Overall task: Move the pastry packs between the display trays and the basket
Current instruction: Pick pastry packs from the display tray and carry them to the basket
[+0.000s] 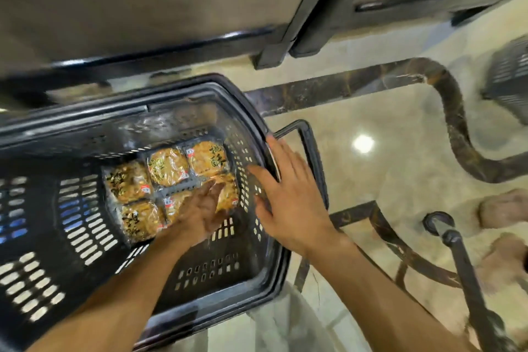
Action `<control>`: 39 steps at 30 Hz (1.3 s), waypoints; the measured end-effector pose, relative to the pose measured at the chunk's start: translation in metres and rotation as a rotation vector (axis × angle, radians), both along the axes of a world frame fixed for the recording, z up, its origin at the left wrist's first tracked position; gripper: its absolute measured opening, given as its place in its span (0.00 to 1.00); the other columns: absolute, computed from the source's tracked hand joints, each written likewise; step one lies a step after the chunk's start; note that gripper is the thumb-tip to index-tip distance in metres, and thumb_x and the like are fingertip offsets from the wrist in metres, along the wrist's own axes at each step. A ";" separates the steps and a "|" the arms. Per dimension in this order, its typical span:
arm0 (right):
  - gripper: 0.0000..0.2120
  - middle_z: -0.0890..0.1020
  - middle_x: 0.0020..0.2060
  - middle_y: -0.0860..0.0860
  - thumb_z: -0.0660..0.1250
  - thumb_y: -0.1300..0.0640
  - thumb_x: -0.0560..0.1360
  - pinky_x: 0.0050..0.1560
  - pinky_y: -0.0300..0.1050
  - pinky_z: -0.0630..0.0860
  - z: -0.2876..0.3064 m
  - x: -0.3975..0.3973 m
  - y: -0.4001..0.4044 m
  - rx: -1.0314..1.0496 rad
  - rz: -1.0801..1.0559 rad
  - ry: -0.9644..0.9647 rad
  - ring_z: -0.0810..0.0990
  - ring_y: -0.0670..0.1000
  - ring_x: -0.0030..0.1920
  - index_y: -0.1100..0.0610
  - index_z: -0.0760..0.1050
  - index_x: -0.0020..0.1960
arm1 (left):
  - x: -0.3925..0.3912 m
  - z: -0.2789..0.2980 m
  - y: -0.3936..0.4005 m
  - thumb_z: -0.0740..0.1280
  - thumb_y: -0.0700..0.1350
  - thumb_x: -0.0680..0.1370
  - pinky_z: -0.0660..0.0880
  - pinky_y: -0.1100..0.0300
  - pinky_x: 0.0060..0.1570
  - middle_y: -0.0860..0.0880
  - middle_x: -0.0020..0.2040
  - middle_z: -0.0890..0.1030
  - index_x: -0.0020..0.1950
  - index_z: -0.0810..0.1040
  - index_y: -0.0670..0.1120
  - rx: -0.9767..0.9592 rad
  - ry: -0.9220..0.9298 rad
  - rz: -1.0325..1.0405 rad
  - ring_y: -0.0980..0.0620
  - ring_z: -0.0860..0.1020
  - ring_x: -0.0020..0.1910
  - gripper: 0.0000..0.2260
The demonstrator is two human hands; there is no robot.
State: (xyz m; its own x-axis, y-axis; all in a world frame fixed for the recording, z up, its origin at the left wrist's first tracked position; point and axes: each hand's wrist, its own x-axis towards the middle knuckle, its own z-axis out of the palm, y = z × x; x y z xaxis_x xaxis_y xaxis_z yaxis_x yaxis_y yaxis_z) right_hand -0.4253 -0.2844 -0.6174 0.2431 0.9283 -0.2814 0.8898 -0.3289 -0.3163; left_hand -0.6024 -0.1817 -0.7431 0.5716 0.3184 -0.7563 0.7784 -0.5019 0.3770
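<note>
Two bare arms reach down from the bottom of the view. The left hand (pixel 204 208) is deep inside the dark basket (pixel 217 268), resting on a pastry pack (pixel 225 194), but I cannot tell if its blurry fingers grip it. The right hand (pixel 288 194) is spread flat above the basket's edge and holds nothing. I count six packs, all on the basket floor, packed side by side. No trays show here, so how many packs remain to be moved is unclear.
</note>
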 end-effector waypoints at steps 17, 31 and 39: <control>0.23 0.74 0.67 0.51 0.61 0.45 0.76 0.66 0.53 0.71 0.466 0.333 -0.068 0.526 -0.433 0.030 0.74 0.57 0.65 0.48 0.69 0.70 | 0.343 0.597 -0.016 0.64 0.51 0.77 0.72 0.54 0.61 0.48 0.64 0.79 0.66 0.78 0.47 0.688 -0.913 0.146 0.46 0.77 0.61 0.18; 0.20 0.77 0.58 0.49 0.60 0.46 0.79 0.57 0.48 0.76 0.592 0.489 0.043 0.701 -0.160 -0.044 0.76 0.52 0.60 0.54 0.74 0.67 | 0.472 0.711 0.101 0.67 0.48 0.79 0.76 0.47 0.60 0.44 0.60 0.78 0.66 0.78 0.42 0.955 -1.047 0.325 0.45 0.77 0.59 0.17; 0.24 0.78 0.61 0.47 0.64 0.42 0.80 0.61 0.49 0.74 0.606 0.525 0.191 0.356 -0.204 0.114 0.76 0.49 0.61 0.51 0.68 0.71 | 0.491 0.695 0.175 0.64 0.50 0.79 0.75 0.53 0.57 0.48 0.57 0.78 0.64 0.77 0.45 0.889 -1.040 0.502 0.48 0.77 0.56 0.16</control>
